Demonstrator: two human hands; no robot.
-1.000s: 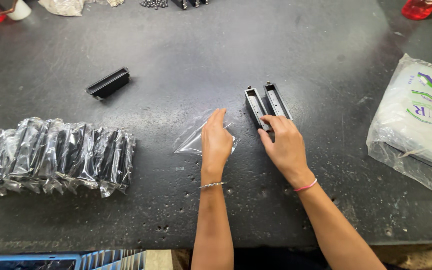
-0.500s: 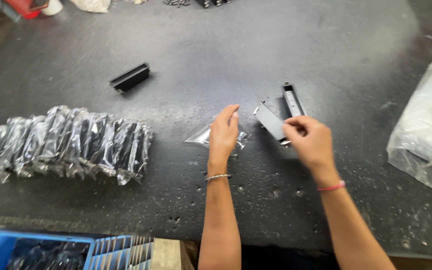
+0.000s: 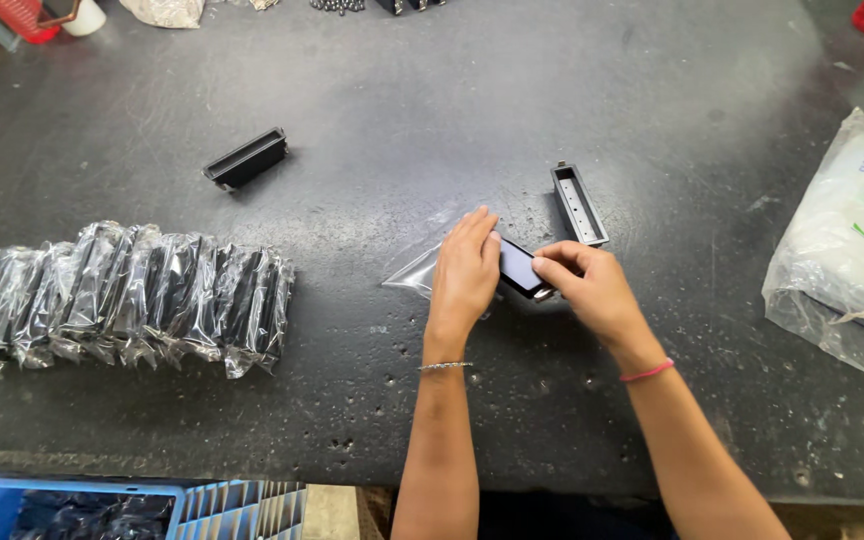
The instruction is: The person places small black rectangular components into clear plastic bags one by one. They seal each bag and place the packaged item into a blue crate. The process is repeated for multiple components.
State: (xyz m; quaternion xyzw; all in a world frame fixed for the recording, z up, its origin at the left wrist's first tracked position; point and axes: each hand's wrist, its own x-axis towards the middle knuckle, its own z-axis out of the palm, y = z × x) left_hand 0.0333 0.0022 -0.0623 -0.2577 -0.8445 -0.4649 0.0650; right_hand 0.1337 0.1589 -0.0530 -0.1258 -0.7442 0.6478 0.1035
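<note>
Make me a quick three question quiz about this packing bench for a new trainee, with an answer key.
1. True or false: the right hand grips a black part.
2. What lies under the left hand? A) clear bag B) red cup C) blue crate
3. Where does the row of bagged parts lie relative to the hands?

Key: 1 true. 2 A. 3 To the person's left, on the dark table; an open black tray part lies just beyond the right hand.
</note>
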